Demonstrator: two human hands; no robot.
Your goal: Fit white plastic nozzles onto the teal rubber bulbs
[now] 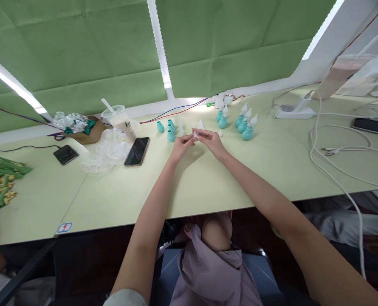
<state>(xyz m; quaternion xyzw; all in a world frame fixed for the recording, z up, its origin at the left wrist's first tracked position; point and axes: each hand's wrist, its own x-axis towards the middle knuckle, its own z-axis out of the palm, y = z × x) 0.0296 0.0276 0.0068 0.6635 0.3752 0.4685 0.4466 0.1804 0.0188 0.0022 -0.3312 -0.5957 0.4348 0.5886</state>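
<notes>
In front of me, over the table, my left hand (181,147) and my right hand (212,142) meet, both with fingers pinched on one small white translucent tip (196,134). My fingers cover part of it. Just behind them on the table stand more white pointed tips (201,124). Several open turquoise bulbs (171,136) are grouped left of my hands. To the right, several turquoise bulbs (247,133) stand upright with white pointed tips fitted on top. A small white piece (220,133) lies close to my right hand.
Left of my hands are a phone (137,151), a crumpled plastic bag (108,151), a drink cup (122,121) and a cardboard box (88,132). A power strip (294,112) and loose white cables (318,144) occupy the right. Parts of other people show at both sides.
</notes>
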